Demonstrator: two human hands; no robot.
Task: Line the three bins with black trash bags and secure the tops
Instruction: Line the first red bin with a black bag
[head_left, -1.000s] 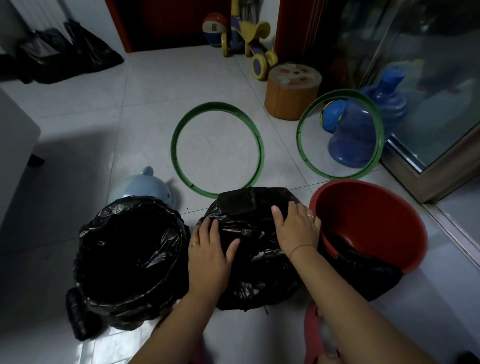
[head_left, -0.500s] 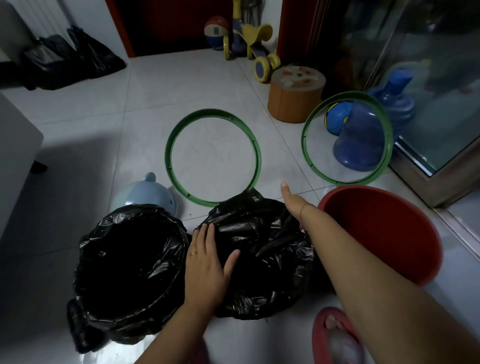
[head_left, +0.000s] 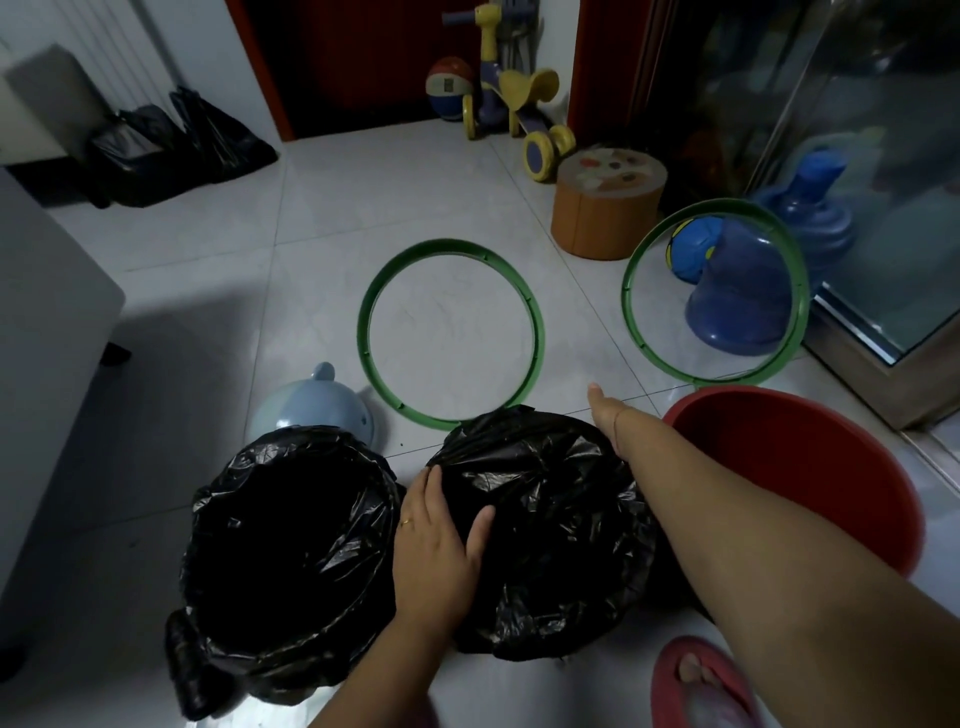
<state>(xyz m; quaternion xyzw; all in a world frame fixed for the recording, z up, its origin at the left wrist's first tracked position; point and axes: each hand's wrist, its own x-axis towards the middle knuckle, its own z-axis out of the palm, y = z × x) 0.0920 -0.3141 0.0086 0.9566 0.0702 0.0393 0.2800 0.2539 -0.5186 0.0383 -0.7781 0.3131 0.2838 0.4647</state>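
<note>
Three bins stand on the tiled floor in front of me. The left bin (head_left: 291, 545) is lined with a black bag, its mouth open. A crumpled black bag (head_left: 556, 525) lies draped over the middle bin. The red bin (head_left: 831, 467) at the right shows a bare red inside. My left hand (head_left: 436, 540) lies on the middle bag's left edge, fingers curled over it and thumb on top. My right hand (head_left: 605, 415) reaches past that bag's far right rim; only the thumb and wrist show. One green ring (head_left: 363, 332) lies flat beyond the bins. A second green ring (head_left: 631, 291) leans on a blue water jug (head_left: 743, 306).
A pale blue domed object (head_left: 317, 410) sits behind the left bin. An orange stool (head_left: 608, 213), a toy scooter (head_left: 511, 104) and balls stand at the back. Black bags (head_left: 171, 145) lie far left, grey furniture (head_left: 52, 312) at the left, and my slippered foot (head_left: 701, 686) near the red bin.
My right hand left the top of the middle bag and reached to its far right rim. The bag now spreads wider over the middle bin. My left hand stayed on the bag.
</note>
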